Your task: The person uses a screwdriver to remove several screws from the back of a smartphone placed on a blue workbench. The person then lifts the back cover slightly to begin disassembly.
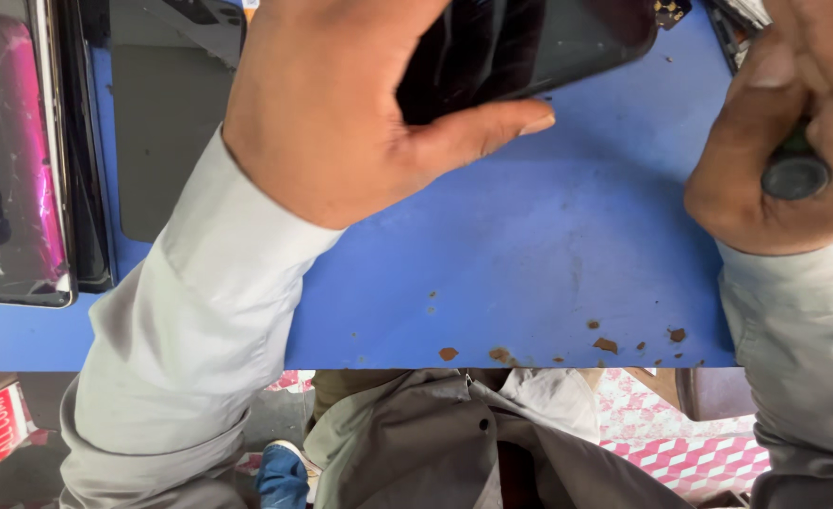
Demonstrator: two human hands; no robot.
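Note:
My left hand [341, 113] grips a black phone [520, 47] with a dark glossy screen, thumb along its near edge, above the blue table [530, 254]. My right hand [793, 123] at the right edge is closed around a tool with a dark round handle end [795, 174]; the tool's tip is hidden. Both forearms wear light grey sleeves.
A phone with a cracked pink-lit screen [16, 151] lies at the far left beside a dark flat panel [167, 132]. Chipped rust spots [605, 344] mark the table's near edge. Below are my lap, a blue shoe [280, 476] and a pink patterned floor [690, 457].

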